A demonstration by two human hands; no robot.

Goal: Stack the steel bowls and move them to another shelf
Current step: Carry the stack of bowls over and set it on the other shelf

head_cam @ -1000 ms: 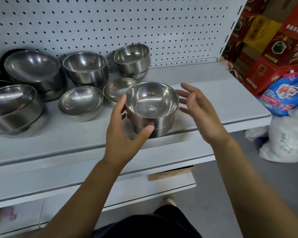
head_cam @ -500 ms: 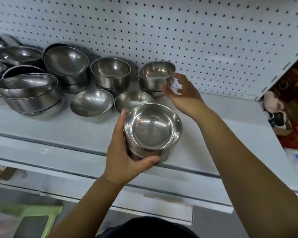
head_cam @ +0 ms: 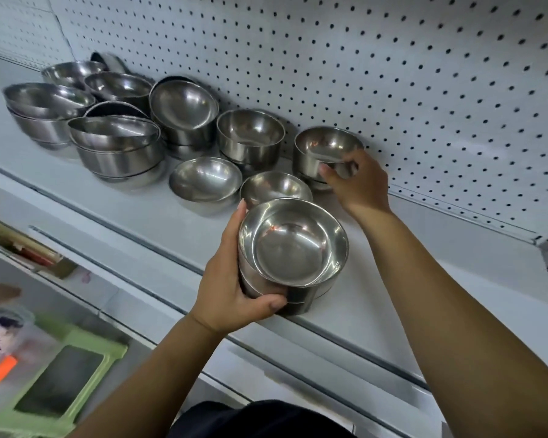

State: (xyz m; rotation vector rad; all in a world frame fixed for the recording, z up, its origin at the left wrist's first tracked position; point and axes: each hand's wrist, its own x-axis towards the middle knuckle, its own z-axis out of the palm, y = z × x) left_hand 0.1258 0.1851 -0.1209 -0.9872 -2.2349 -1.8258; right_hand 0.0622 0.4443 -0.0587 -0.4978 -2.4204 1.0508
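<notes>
a person's left hand [head_cam: 231, 289] grips a stack of steel bowls [head_cam: 293, 241] at the front edge of a white shelf [head_cam: 424, 295], thumb curled round its base. the right hand [head_cam: 359, 181] reaches to the shelf's back edge, fingers curled round a smaller stack of two bowls [head_cam: 325, 147] beside the pegboard wall [head_cam: 393, 74]. other bowls [head_cam: 203, 181], single and stacked, crowd the shelf's left part.

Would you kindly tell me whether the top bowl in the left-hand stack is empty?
Empty: the top bowl shows only bare, shiny steel inside, with the left hand gripping the stack.
</notes>
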